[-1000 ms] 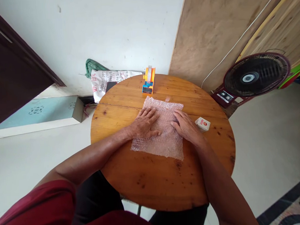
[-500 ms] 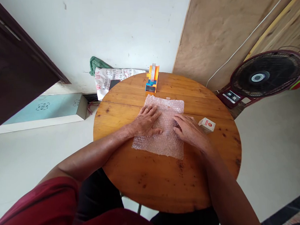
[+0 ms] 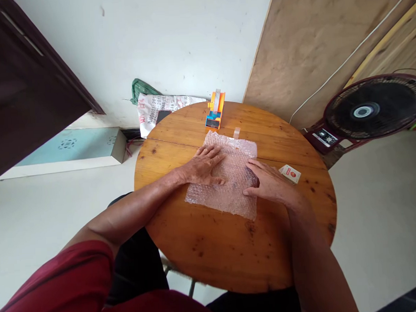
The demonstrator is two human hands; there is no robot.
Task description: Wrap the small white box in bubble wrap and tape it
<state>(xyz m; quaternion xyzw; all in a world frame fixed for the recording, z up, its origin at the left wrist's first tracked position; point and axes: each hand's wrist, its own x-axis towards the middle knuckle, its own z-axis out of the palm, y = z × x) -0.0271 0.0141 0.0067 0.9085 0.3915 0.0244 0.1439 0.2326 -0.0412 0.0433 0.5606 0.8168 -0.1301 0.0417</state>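
A sheet of bubble wrap [image 3: 230, 198] lies flat on the round wooden table [image 3: 212, 252]. My left hand [image 3: 205, 166] rests on its left half, palm down with fingers spread. On the right edge of the sheet lies my right hand [image 3: 269, 183], its fingers stretched out and thumb apart. Just beyond the far edge of the wrap is a short strip of clear tape [image 3: 237, 133]. A small white box with a red mark [image 3: 290, 174] sits right of my right hand.
An orange and blue tape dispenser [image 3: 215, 110] stands at the table's far edge. A fan [image 3: 367, 107] is at the right, near a wooden panel [image 3: 286, 47]. Behind the table lie a printed white sack [image 3: 149, 110] and a pale blue box [image 3: 68, 146].
My right hand has slid slightly right, to the edge of the bubble wrap. More of the tape strip shows beyond the sheet. My left hand stays in place; the view has shifted a little.
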